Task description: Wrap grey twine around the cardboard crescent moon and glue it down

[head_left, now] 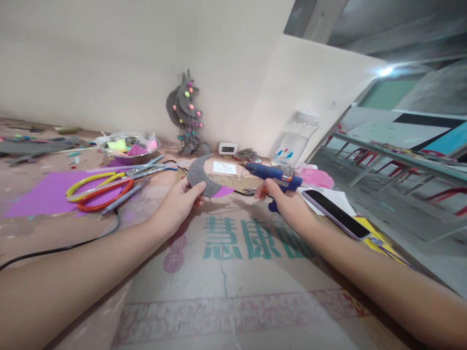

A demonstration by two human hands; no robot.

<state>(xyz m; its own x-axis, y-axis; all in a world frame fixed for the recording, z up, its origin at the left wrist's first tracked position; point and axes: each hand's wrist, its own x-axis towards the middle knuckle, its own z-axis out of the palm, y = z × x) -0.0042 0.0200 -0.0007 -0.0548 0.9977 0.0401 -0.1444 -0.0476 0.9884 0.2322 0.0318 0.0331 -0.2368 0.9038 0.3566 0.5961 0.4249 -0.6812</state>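
My left hand (188, 194) pinches a crescent shape (199, 176) wrapped in grey yarn, thumb on its face. A purple piece (224, 192) shows at the crescent's lower right end. My right hand (278, 195) is closed round a blue glue gun (265, 171), whose nozzle points left toward the crescent without touching it. Both hands are above a printed cardboard sheet (233, 291). Behind them stand a small digital clock (228, 148) and a white paper label (224, 167).
Scissors with yellow and red handles (105, 195) lie on purple sheets (44, 192) at left, near a bowl (109, 151) of coloured bits. Yarn crescents with pompoms (188, 104) lean on the wall. A bottle (292, 141), pink item (315, 177) and phone (335, 214) are at right.
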